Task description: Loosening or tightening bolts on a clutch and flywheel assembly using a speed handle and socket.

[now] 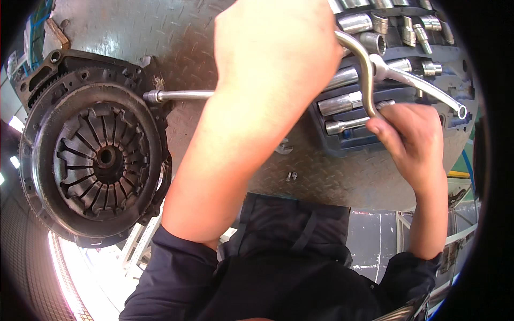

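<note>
My left hand [281, 45] is raised close up, its fingers turned away. The steel speed brace [184, 95] runs behind my left arm and comes out beside the hand, which appears closed on it. At the brace's left end, a socket [153, 96] meets the edge of a dark clutch assembly [40, 166] with a ring of spring fingers. My right hand [415, 134] is closed around the brace's bent right end. Just beyond it, a combination wrench [423, 85] lies across the blue socket case [342, 145]. My forearm hides the middle of the brace.
Several chrome sockets [356, 23] fill the case at the right. Two small bolts [294, 175] and a partly hidden wrench end [284, 147] lie on the checkered metal tabletop [316, 184]. A rusty brown piece [58, 33] sits behind the clutch assembly.
</note>
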Tool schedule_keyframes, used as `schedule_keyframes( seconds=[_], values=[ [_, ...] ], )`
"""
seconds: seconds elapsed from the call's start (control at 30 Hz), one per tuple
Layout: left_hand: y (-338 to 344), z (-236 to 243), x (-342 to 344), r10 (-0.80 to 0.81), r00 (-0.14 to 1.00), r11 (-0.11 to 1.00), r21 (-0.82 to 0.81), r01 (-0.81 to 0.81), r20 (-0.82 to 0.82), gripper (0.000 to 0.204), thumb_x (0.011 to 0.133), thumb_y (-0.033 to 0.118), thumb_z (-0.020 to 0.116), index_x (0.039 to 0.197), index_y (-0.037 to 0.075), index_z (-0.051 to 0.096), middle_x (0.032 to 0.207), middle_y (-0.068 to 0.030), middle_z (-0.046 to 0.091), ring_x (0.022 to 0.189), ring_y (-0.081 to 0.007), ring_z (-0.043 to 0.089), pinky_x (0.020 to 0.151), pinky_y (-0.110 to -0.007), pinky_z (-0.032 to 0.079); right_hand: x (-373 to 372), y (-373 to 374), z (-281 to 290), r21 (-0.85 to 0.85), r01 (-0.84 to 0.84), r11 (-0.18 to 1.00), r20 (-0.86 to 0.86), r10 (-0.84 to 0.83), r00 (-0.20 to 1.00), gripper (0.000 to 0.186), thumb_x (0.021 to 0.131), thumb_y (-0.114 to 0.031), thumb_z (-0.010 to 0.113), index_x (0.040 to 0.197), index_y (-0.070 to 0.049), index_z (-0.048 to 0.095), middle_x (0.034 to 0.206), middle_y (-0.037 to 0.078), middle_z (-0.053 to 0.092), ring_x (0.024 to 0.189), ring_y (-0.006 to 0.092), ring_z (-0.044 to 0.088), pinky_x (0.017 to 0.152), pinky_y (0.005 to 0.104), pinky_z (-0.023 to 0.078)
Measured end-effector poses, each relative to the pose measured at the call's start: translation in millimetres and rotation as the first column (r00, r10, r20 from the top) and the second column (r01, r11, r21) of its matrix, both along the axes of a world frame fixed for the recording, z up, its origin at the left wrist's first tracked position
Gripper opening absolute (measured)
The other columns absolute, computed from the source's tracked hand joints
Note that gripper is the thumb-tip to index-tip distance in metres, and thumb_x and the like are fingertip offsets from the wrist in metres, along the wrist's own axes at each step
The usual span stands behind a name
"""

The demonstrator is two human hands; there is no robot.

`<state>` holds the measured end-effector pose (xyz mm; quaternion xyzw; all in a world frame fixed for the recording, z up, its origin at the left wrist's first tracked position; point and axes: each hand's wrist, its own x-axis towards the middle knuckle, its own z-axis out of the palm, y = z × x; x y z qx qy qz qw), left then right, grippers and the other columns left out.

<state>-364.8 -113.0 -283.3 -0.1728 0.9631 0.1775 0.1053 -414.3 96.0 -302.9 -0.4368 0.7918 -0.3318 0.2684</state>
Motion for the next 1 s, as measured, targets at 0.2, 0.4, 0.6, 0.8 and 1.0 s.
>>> schedule_keyframes(
  seconds=[0.2,0.4,0.6,0.8,1.0],
  values=[
    [2.5,-10.4,17.7,-0.047,0.997,0.996,-0.078,0.042,-0.058,0.012,0.077,0.017,0.069,0.072,0.006,0.068,0.072,-0.0166,0.067,0.071,-0.0357,0.068,0.067,-0.045,0.054,14.7,9.2,-5.9,-0.018,-0.014,1.000,0.032,0.014,0.999,0.030,0.078,-0.023,0.080,0.069,-0.004,0.058,0.053,0.008,0.046,0.045,0.0265,0.047,0.045,0.0364,0.034],
    [0.0,-11.3,10.1,0.013,0.995,1.000,-0.023,-0.015,-0.094,0.015,0.075,0.017,0.072,0.073,0.002,0.070,0.073,-0.0183,0.068,0.072,-0.0369,0.068,0.069,-0.044,0.054,6.8,0.8,-0.1,0.061,-0.027,0.998,0.089,0.021,0.996,0.029,0.080,-0.021,0.078,0.074,0.000,0.058,0.057,0.011,0.046,0.049,0.0272,0.046,0.049,0.0365,0.034],
    [-11.7,-5.6,-5.3,0.139,0.989,0.966,0.210,-0.148,0.057,0.019,0.071,0.017,0.076,0.071,-0.001,0.068,0.068,-0.0201,0.065,0.067,-0.0344,0.067,0.064,-0.040,0.052,-14.0,-8.4,12.8,0.153,-0.020,0.988,0.150,-0.003,0.989,0.027,0.084,-0.018,0.074,0.073,0.002,0.059,0.057,0.012,0.044,0.050,0.0245,0.043,0.050,0.0351,0.032],
    [-13.4,-5.9,8.7,0.015,0.998,0.951,0.308,0.007,-0.069,0.030,0.070,0.025,0.077,0.071,-0.001,0.061,0.063,-0.0188,0.060,0.059,-0.0333,0.062,0.057,-0.038,0.049,-5.4,-11.1,6.1,0.100,-0.052,0.994,0.065,0.046,0.997,0.028,0.082,-0.017,0.077,0.071,0.001,0.059,0.056,0.010,0.045,0.049,0.0247,0.045,0.048,0.0367,0.034],
    [-8.3,-10.0,10.6,-0.048,0.986,0.981,0.177,0.077,-0.159,0.031,0.075,0.025,0.074,0.065,0.001,0.057,0.059,-0.0173,0.057,0.054,-0.0352,0.059,0.053,-0.039,0.047,3.9,-3.0,0.9,0.000,-0.025,1.000,-0.090,0.025,0.996,0.029,0.078,-0.021,0.080,0.071,-0.003,0.059,0.055,0.010,0.048,0.048,0.0284,0.049,0.046,0.0378,0.037]
  ],
)
